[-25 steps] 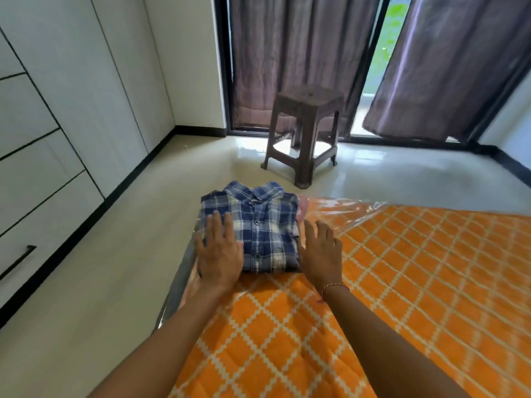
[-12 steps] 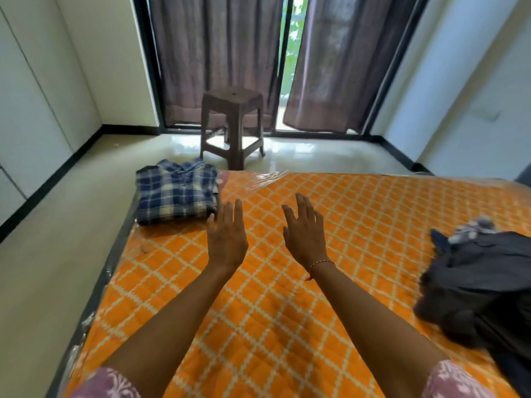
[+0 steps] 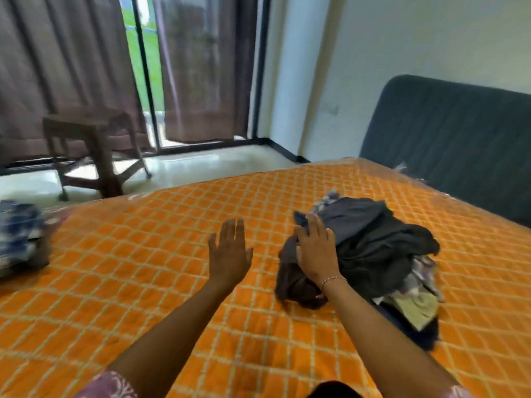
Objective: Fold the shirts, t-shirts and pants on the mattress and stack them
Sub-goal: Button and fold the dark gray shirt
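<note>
Orange mattress point(image 3: 161, 254), prob. unfolded clothes pile point(image 3: 373, 248).

An orange quilted mattress point(image 3: 161, 282) with a pale diamond grid, wrapped in clear plastic film, carries everything here. A loose heap of dark unfolded clothes point(image 3: 373, 248), grey and black on top with pale patterned and olive pieces poking out underneath, lies on it toward the dark grey padded headboard point(image 3: 448, 139). Far from that headboard, at the mattress's opposite edge, rests a folded blue-and-white checked shirt point(image 3: 20, 234), blurred, well apart from the heap.
</note>
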Demonstrator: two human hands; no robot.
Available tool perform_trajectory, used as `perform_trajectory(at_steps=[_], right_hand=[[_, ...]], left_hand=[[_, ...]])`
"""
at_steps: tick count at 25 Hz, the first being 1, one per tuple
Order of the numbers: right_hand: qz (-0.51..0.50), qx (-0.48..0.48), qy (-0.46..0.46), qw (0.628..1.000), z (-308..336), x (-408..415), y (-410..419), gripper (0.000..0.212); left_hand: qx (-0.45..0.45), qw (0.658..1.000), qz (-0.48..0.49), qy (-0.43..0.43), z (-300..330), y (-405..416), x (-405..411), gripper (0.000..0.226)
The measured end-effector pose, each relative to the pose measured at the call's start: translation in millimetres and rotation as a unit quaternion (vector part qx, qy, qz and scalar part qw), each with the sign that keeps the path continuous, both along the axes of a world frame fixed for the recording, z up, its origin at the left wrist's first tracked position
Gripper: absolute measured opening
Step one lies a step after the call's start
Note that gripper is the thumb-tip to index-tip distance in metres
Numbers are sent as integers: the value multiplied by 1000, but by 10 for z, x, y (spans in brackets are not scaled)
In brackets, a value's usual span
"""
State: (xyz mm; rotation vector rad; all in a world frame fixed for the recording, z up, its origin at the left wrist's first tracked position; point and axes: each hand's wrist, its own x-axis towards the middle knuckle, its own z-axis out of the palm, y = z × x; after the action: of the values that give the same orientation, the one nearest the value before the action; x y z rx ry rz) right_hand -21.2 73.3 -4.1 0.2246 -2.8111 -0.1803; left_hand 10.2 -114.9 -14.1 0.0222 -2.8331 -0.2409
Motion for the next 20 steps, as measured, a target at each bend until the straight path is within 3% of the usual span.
perform_trajectory(at_steps=[4,7,10,12,14,16,17,19,20], right_hand=[[-15,52,-18,998,-169,-235,817,54],[-15,57,-29,998,-262,-425,1140,64],[24,74,-77,994,-403,-600,1313,59],[9,39,-103,994,-411,-681,1320,45],[-7,-28,-94,995,-408,-721,1260,28],[-56,-162,-51,984,-335,-732,1078,24],[-85,-258,-26,962,-269,-722,939,25],[-88,-437,-29,895,-98,-655,599,26],[-65,-509,-48,857,-33,-601,418,27]], left_hand=[[-24,990,-114,-80,-222,1029,-431,77],[-22,975,-132,-178,-442,1527,-718,84],[-65,958,-126,-249,-619,1729,-833,52],[-71,960,-157,-218,-632,1696,-799,28],[7,966,-171,-196,-636,1605,-806,20],[149,953,-167,-206,-625,1477,-851,19],[238,934,-164,-212,-610,1420,-850,38],[395,877,-190,-197,-536,1359,-792,97],[460,852,-186,-167,-515,1341,-762,106]])
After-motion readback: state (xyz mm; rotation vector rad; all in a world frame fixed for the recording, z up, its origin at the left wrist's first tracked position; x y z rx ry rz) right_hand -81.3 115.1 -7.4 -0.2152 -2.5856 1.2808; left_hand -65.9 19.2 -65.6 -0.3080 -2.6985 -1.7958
